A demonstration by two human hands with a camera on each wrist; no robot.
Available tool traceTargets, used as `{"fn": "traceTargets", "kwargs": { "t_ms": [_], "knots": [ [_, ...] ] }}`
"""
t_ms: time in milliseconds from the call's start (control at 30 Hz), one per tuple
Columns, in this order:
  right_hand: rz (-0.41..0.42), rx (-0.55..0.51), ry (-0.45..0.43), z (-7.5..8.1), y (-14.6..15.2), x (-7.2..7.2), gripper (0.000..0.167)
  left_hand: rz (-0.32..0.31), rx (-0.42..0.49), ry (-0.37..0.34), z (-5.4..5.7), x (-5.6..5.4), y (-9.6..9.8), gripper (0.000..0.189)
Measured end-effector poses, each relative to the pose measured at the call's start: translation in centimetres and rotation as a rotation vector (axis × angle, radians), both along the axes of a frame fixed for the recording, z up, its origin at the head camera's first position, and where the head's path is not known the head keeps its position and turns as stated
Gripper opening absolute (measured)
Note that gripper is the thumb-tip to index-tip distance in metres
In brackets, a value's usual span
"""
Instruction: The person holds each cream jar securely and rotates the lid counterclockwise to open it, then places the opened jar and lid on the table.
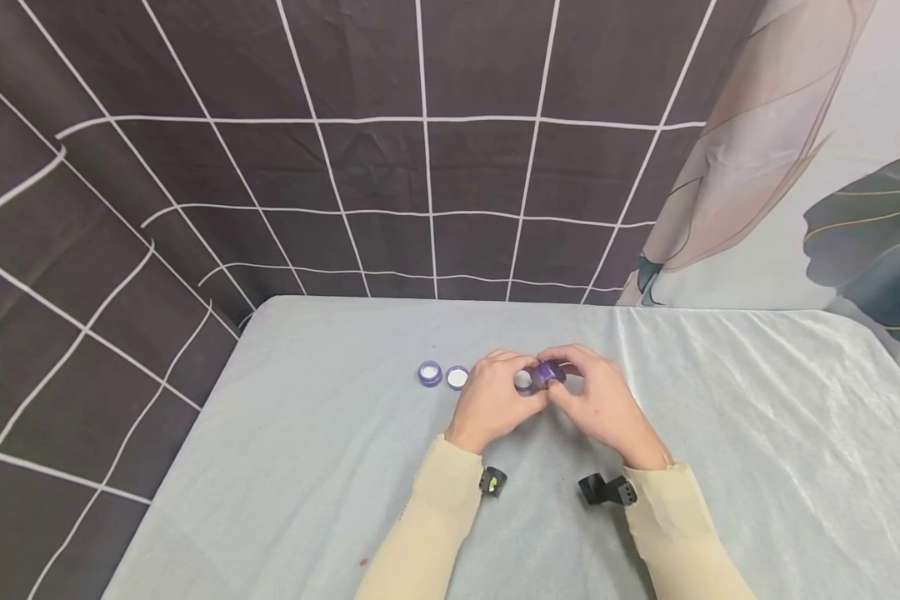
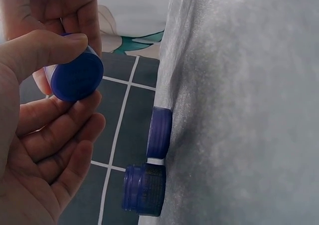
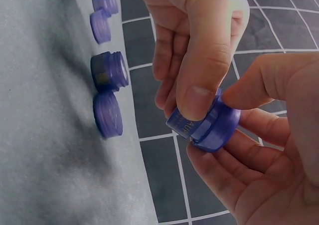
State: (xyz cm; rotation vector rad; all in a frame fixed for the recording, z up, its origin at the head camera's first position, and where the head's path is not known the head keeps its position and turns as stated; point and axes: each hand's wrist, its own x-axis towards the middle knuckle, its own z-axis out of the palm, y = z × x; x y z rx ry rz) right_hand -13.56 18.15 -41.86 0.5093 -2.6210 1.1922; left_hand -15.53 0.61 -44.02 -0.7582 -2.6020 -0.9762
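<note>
A small purple jar point(image 1: 547, 372) is held up between both hands, its lid point(image 3: 222, 127) on or against its mouth. My left hand point(image 1: 497, 393) pinches the jar's lettered body, with the thumb across it in the right wrist view. My right hand point(image 1: 598, 404) grips the lid end between thumb and fingers. One round purple end point(image 2: 78, 76) faces the camera in the left wrist view. Whether the lid is fully seated cannot be told.
On the pale cloth-covered table point(image 1: 330, 467) stand an uncovered purple jar point(image 1: 430, 373) with whitish contents and a loose lid point(image 1: 457, 377) beside it. Nearer the hands are another uncovered jar point(image 3: 108, 70) and another lid point(image 3: 108, 113). A dark gridded curtain point(image 1: 375, 167) hangs behind.
</note>
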Motion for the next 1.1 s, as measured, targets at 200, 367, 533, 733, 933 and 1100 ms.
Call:
{"fn": "traceTargets", "kwargs": {
  "t_ms": [200,367,533,733,933,1100],
  "knots": [
    [0.004,-0.004,-0.003,0.01,0.03,-0.04,0.029,-0.002,0.003,-0.003,0.02,-0.03,0.05,0.033],
    [0.002,-0.011,0.004,-0.06,0.02,-0.09,0.029,-0.001,0.002,0.001,0.02,-0.06,0.03,0.032],
    [0.004,-0.014,0.004,-0.05,0.02,-0.06,0.028,-0.001,-0.001,0.007,0.02,-0.06,0.00,0.032],
    [-0.003,-0.019,-0.005,-0.05,0.00,-0.13,0.029,0.003,-0.007,0.006,0.00,-0.10,0.03,0.032],
    [-0.036,-0.036,-0.038,-0.06,-0.16,-0.11,0.032,0.011,0.000,0.014,0.02,-0.10,0.10,0.032],
    [-0.094,-0.043,-0.097,-0.01,-0.31,0.00,0.035,0.005,0.012,0.030,0.05,0.00,0.10,0.030]
  ]
}}
